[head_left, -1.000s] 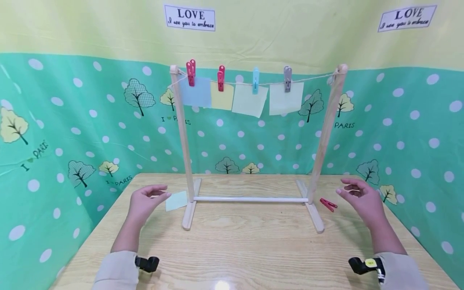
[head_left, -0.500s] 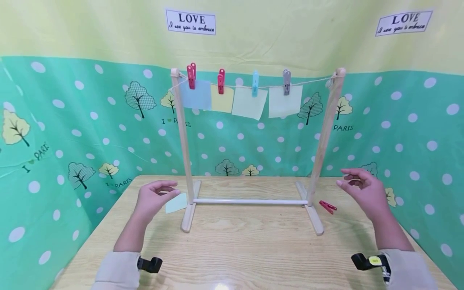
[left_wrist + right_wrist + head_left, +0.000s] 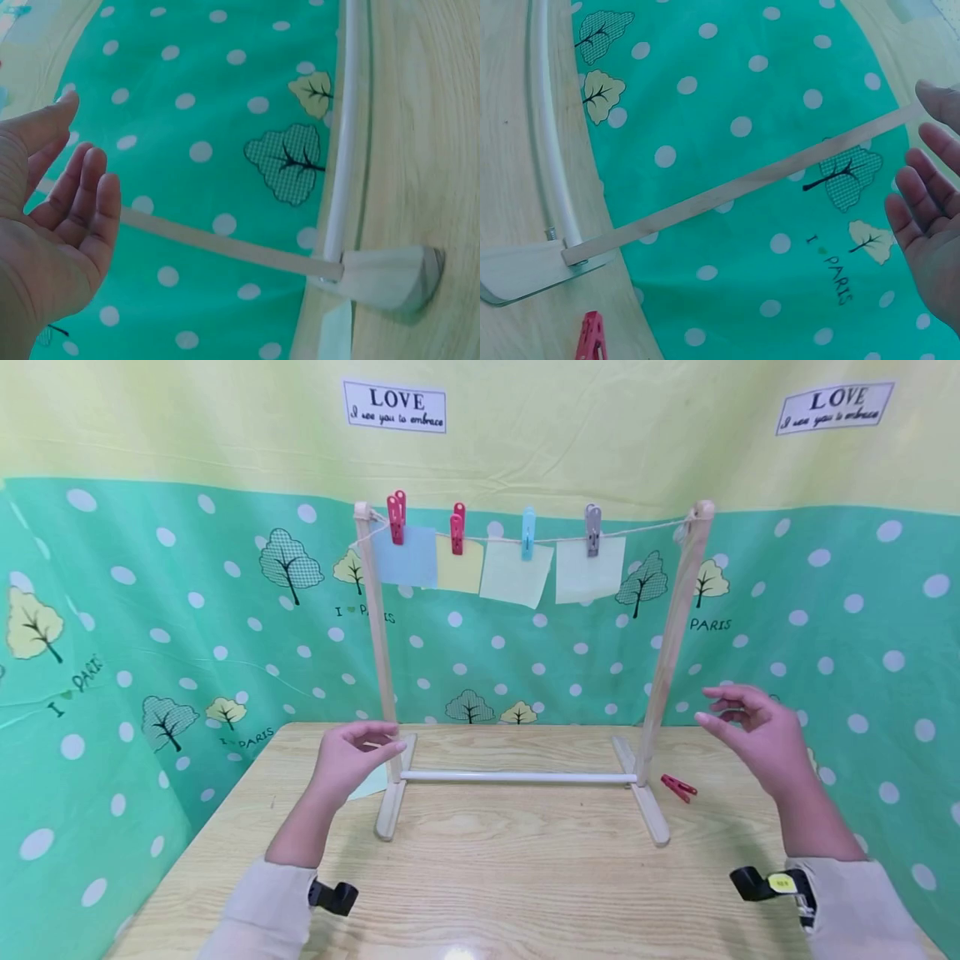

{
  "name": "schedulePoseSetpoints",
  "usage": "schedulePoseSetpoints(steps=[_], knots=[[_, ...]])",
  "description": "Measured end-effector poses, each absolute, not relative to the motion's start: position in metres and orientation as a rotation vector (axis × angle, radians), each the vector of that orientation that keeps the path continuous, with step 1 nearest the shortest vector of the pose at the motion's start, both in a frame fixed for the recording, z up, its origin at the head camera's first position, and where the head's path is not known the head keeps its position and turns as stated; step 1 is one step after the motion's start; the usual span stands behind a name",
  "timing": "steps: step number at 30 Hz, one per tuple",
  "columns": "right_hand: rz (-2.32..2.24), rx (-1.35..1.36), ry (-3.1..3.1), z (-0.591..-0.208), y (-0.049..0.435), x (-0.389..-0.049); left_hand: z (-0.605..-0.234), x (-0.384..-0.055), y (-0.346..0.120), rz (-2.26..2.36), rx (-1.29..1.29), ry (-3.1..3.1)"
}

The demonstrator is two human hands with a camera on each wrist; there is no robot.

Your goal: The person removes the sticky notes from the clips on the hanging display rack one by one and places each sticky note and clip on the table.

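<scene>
My left hand [image 3: 352, 764] hovers by the left post of a wooden rack [image 3: 381, 643], fingers loosely bent and holding nothing. It partly covers a pale green paper [image 3: 367, 785] lying on the table. Off to the right, my right hand [image 3: 761, 739] is raised in the air, relaxed, with nothing in it. Below and left of that hand lies a red clothespin [image 3: 678, 787], also in the right wrist view as a red clothespin [image 3: 592, 337]. On the rack's string, clothespins hold a blue paper [image 3: 408, 558], a yellow paper [image 3: 460, 568] and two pale papers [image 3: 517, 575].
Two red clothespins [image 3: 457, 531], a light blue clothespin [image 3: 528, 535] and a grey clothespin [image 3: 593, 531] sit on the string. A white bar [image 3: 517, 777] joins the rack's feet on the wooden table [image 3: 517, 877]. A green dotted curtain [image 3: 517, 652] hangs behind.
My left hand has moved right and slightly up, toward the left post, now overlapping the loose paper. My right hand has risen a little. The papers and clothespins stay in place.
</scene>
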State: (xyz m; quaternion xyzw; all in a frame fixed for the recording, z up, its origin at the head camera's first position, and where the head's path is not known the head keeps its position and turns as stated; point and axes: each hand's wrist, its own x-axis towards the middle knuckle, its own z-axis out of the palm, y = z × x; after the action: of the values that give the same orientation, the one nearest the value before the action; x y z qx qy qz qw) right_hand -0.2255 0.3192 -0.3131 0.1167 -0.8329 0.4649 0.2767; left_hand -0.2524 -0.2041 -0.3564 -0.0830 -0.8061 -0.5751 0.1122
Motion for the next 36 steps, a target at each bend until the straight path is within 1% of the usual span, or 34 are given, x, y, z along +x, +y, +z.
schedulePoseSetpoints(steps=[13,22,28,36], knots=[[1.306,0.551,-2.278,-0.287,0.310,-0.226,-0.328,-0.255,-0.173,-1.754,-0.500,-2.424],[1.296,0.629,-2.312,-0.273,0.307,-0.224,-0.312,-0.258,-0.152,-1.698,-0.638,-2.428],[1.272,0.707,-2.314,-0.263,0.305,-0.225,-0.309,-0.262,-0.138,-1.671,-0.718,-2.390],[1.227,0.709,-2.374,-0.247,0.300,-0.230,-0.309,-0.267,-0.118,-1.665,-0.778,-2.339]])
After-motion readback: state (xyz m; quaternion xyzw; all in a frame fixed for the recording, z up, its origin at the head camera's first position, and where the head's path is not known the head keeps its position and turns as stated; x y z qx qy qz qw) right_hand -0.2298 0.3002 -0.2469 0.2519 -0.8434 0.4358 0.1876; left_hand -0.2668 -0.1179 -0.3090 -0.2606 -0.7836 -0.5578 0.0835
